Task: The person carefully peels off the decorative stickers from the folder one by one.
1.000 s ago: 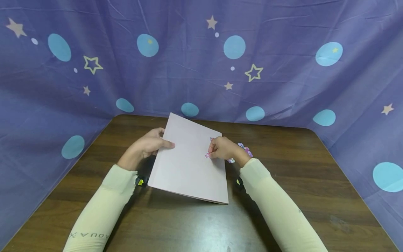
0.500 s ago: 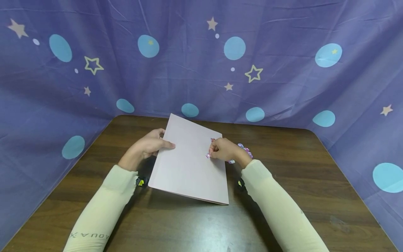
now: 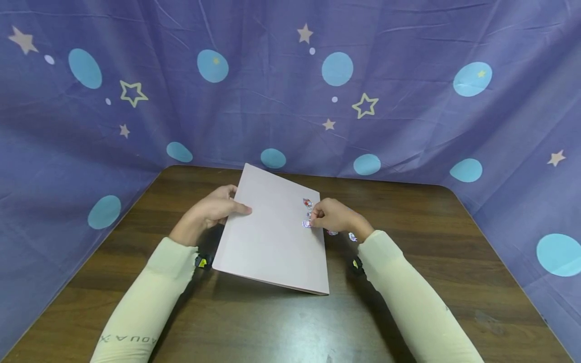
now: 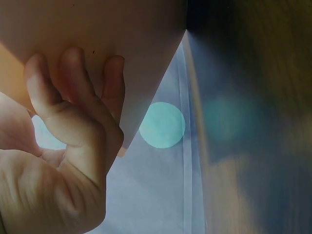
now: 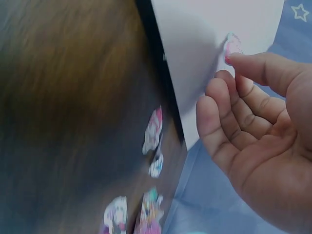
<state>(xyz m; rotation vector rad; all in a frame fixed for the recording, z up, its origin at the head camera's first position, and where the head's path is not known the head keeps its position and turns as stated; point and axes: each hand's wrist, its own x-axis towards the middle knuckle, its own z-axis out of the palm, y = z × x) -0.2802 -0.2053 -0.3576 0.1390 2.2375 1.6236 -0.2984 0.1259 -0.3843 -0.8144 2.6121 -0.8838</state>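
Note:
A white flat panel, like a folder or thin book (image 3: 272, 242), is tilted over the table. My left hand (image 3: 213, 207) grips its left edge, thumb on top; the left wrist view shows the fingers (image 4: 73, 73) against its underside. Near the panel's right edge, my right hand (image 3: 337, 217) pinches a small colourful sticker-like cutout (image 3: 306, 224) between thumb and fingertips, close to the white surface. Whether it touches the surface I cannot tell. Just above, a red and white cutout (image 3: 307, 202) lies on the panel, with another small one partly hidden by my fingers.
Several loose cutouts lie on the brown table (image 3: 431, 272) right of the panel, including one (image 3: 352, 236) by my right wrist and a pink one (image 5: 154, 130) in the right wrist view. A purple starry curtain (image 3: 272, 91) surrounds the table's back and sides.
My right hand has shifted slightly right with the pinched cutout, uncovering more of the red and white one. My left hand and the panel stay in place.

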